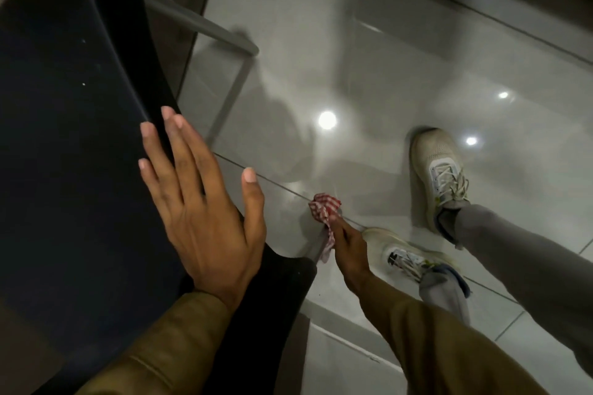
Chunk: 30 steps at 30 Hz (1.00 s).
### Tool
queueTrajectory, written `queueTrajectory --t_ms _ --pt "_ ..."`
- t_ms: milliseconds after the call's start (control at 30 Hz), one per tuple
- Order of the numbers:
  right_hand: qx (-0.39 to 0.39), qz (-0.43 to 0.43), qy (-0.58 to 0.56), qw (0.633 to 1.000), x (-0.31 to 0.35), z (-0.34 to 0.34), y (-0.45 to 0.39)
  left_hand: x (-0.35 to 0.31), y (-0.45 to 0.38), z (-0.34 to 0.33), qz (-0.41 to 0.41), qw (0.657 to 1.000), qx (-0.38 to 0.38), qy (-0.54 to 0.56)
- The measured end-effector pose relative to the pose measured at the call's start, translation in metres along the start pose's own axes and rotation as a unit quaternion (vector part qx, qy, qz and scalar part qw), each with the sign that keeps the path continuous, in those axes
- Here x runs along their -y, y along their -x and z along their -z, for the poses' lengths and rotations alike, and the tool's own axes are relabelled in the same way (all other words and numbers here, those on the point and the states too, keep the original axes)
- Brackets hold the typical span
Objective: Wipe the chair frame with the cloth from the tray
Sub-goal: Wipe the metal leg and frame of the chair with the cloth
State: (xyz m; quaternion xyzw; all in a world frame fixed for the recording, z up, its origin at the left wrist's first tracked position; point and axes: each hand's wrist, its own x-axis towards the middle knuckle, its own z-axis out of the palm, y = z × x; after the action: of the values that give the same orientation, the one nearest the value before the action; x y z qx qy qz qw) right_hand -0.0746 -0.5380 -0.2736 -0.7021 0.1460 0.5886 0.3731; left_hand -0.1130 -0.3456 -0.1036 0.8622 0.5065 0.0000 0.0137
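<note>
A black chair seat (70, 125) fills the left of the head view, its grey metal frame (205, 26) running out to the right and down a leg (229, 96). My left hand (199, 202) lies flat and spread on the seat's right edge, holding nothing. My right hand (349, 250) reaches down beside the chair and grips a red-and-white checked cloth (324, 208), bunched low against a grey frame leg (316, 250) near the floor. The lower frame is mostly hidden by the seat.
Glossy grey floor tiles (369, 74) with ceiling-light reflections lie to the right of the chair. My two feet in white sneakers (439, 170) stand on the tiles close to the cloth. The tray is out of view.
</note>
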Motion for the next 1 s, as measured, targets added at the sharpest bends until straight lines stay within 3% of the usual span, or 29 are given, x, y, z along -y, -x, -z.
queueTrajectory --t_ms 200,433,567,767,1000 --pt "0.020 -0.017 -0.031 0.999 0.011 0.000 0.042 0.001 0.000 -0.001 -0.002 1.000 0.002 -0.023" --pt "0.178 0.014 -0.013 0.984 0.069 0.026 0.091 -0.007 -0.004 0.014 0.011 0.998 0.040 -0.039" --pt "0.085 0.017 -0.035 0.996 0.111 0.034 0.069 -0.002 -0.023 0.027 0.020 0.999 0.012 -0.029" --pt "-0.012 0.121 -0.048 0.991 0.211 0.012 0.020 0.034 -0.147 0.042 0.029 0.999 0.015 0.033" --pt "0.004 0.226 -0.069 0.972 0.313 -0.060 -0.020 0.066 -0.258 0.033 0.057 0.988 0.091 0.111"
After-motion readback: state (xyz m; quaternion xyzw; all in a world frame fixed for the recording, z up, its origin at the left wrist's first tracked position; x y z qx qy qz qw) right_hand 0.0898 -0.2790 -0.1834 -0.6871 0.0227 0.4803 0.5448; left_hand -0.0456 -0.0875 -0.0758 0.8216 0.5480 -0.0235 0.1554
